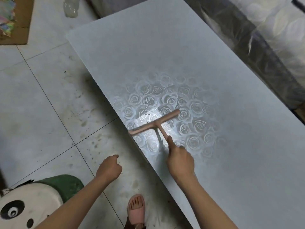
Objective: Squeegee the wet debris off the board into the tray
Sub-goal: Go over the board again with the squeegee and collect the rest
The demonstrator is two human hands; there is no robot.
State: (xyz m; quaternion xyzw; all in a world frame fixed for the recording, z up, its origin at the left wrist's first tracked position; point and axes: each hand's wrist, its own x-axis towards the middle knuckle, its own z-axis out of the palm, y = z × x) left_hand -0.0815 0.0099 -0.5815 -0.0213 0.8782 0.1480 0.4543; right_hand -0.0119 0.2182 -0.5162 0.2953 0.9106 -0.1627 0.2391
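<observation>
The light was dim. A white shine sat on the wet part of the board [181, 71]. A faint shadow lay on the floor [92, 83] beside it. Everything looked slightly blurry.

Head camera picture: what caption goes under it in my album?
The right hand holds a pink squeegee on the wet rose-patterned board while the left hand hovers curled over the floor.

The squeegee [155, 123] in my right hand [179, 160] is pale pink; the grey board [165, 55] under it shows a white rose pattern.
</observation>
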